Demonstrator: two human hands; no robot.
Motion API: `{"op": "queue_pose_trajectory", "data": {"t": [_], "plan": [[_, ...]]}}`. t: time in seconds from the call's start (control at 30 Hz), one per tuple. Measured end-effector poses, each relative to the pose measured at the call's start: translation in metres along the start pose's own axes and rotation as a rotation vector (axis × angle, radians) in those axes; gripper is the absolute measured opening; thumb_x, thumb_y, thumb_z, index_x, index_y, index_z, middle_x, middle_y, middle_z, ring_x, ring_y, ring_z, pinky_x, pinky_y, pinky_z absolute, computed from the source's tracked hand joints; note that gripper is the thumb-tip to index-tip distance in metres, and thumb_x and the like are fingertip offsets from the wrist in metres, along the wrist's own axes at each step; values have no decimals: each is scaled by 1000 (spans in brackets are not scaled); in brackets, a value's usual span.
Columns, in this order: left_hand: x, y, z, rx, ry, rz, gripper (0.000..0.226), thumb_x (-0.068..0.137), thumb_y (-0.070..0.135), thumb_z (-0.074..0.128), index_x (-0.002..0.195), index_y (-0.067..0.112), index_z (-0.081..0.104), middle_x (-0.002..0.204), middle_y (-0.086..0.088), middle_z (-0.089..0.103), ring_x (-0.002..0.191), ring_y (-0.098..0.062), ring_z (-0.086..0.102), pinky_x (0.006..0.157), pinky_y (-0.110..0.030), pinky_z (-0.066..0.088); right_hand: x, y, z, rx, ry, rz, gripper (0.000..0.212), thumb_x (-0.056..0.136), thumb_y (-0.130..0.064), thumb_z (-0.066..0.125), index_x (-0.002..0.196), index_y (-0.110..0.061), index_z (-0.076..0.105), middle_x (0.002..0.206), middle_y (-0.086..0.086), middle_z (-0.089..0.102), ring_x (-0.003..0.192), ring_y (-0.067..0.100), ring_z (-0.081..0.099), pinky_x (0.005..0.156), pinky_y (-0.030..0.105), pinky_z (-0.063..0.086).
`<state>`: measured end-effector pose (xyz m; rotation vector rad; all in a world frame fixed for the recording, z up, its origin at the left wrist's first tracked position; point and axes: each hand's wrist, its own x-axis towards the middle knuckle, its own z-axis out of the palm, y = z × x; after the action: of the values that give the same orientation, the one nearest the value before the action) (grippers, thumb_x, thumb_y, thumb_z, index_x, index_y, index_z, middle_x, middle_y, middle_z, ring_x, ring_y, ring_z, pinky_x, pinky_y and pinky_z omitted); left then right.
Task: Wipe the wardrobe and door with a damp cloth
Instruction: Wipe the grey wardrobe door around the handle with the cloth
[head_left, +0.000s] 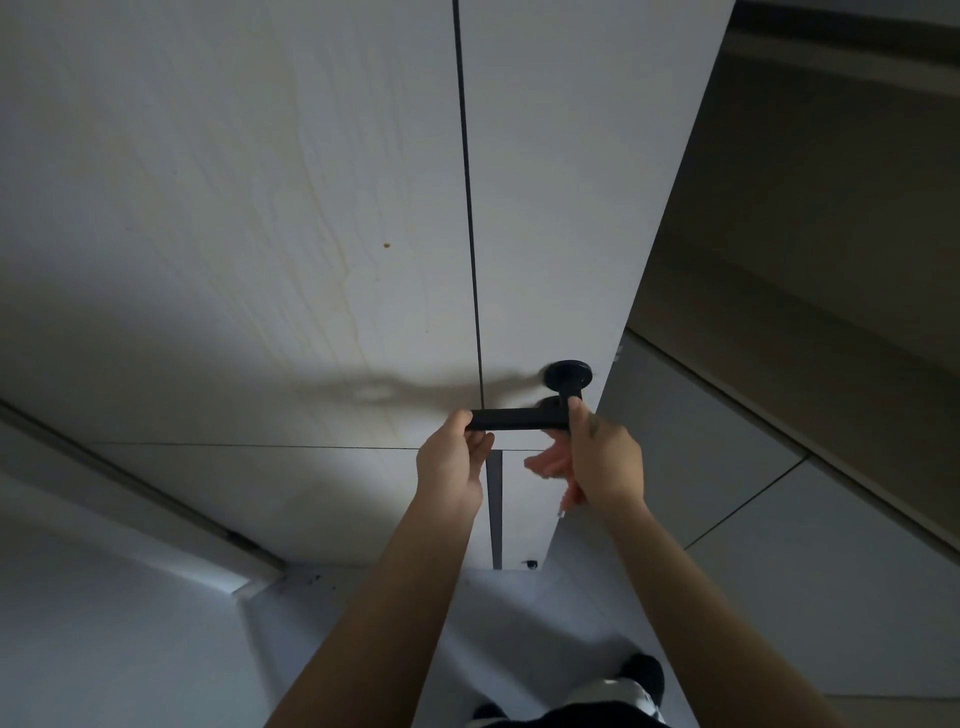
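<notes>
cloth (545, 462) (blurred) behind right hand (605, 457)

I have one view only, from the camera on the person's head. It looks forward and steeply down along the door (291, 218), which stands close and fills most of the frame. Both forearms reach up from the bottom edge toward the door handle (519, 420), set a little right of centre. The wide lens also catches the floor (519, 623) directly below me at the bottom.
</notes>
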<state>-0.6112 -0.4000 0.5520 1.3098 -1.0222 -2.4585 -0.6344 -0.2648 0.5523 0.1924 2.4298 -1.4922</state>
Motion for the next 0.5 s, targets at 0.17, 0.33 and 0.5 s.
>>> {"op": "queue_pose_trajectory", "data": {"t": [0.17, 0.33, 0.5], "plan": [[-3, -5, 9, -108, -22, -38, 13, 94, 8, 53, 81, 3, 53, 82, -12, 56, 77, -22, 60, 86, -33, 53, -9, 6, -10, -57, 132, -98, 55, 101, -48, 26, 78, -15, 64, 60, -5, 69, 35, 22, 56, 52, 37, 56], [-5, -13, 19, -179, -74, -47, 10, 95, 7, 48, 87, 2, 52, 96, -18, 57, 80, -25, 62, 85, -37, 51, 0, 12, -23, -36, 193, -140, 47, 98, -51, 25, 83, -17, 54, 63, -2, 70, 32, 22, 53, 56, 41, 55], [-10, -30, 29, -233, -103, -10, 21, 101, 12, 44, 119, 2, 45, 95, -16, 63, 87, -26, 65, 88, -43, 50, 10, 14, -40, 3, 158, -199, 50, 98, -55, 26, 82, -19, 55, 66, -2, 70, 37, 15, 58, 57, 40, 54]]}}
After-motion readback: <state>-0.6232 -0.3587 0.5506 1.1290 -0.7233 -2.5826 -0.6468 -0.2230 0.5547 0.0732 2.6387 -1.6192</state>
